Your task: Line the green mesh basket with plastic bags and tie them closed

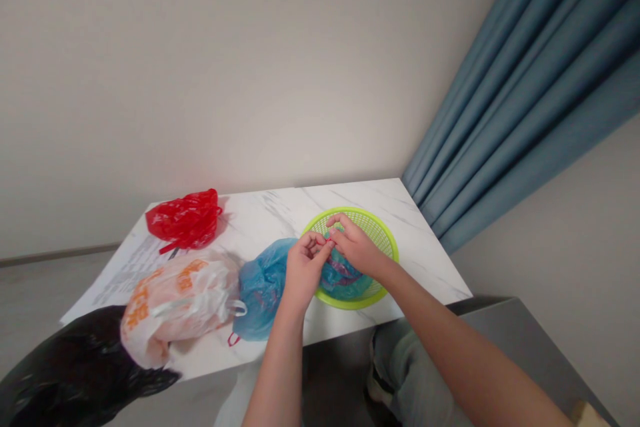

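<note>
Pinching with narrowed fingertips, left hand (307,257) and right hand (351,243) meet at a small red strip (329,239); how much of it each has is hard to tell, fingers covering most. Strip sits above a teal plastic bag (345,285), purplish patches showing, which lies inside a lime-green basket (385,240) toward the right of the marbled white table (430,267). Just left of the basket, a blue bag (263,290), a thin red loop (233,339) by its near edge. Farther left, a white bag with orange print (185,297), lying on its side. Far left, a crumpled red bag (187,219) beside printed paper (123,273). Near left corner, a black bag (75,367). Blue curtain (520,93) hangs far right.
</note>
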A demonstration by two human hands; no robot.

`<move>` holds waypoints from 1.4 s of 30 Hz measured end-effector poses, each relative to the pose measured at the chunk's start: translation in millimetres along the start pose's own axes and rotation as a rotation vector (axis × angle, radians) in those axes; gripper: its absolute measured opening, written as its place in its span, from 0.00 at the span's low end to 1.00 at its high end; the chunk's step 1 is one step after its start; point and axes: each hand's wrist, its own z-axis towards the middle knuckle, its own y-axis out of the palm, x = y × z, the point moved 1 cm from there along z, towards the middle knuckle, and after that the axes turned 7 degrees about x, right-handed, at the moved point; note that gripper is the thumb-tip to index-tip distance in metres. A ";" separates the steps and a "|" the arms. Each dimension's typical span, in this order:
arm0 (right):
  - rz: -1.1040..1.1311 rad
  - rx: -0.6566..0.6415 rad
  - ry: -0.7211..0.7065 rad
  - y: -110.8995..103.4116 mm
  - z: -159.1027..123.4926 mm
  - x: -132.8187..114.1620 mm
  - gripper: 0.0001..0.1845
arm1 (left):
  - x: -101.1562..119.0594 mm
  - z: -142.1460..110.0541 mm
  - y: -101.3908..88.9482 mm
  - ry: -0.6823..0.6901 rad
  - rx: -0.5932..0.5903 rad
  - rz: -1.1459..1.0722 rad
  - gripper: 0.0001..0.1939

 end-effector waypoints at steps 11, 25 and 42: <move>-0.263 0.029 -0.278 -6.2 3.2 -2.8 0.08 | -1.1 2.2 -2.2 0.060 0.187 0.037 0.08; -0.412 0.018 -0.509 -11.0 0.7 -5.0 0.12 | -2.6 2.9 -10.3 0.156 0.127 0.412 0.11; -0.327 0.007 -0.469 -16.2 -1.7 -15.0 0.06 | 6.7 3.7 -4.5 -0.362 -0.024 -0.418 0.10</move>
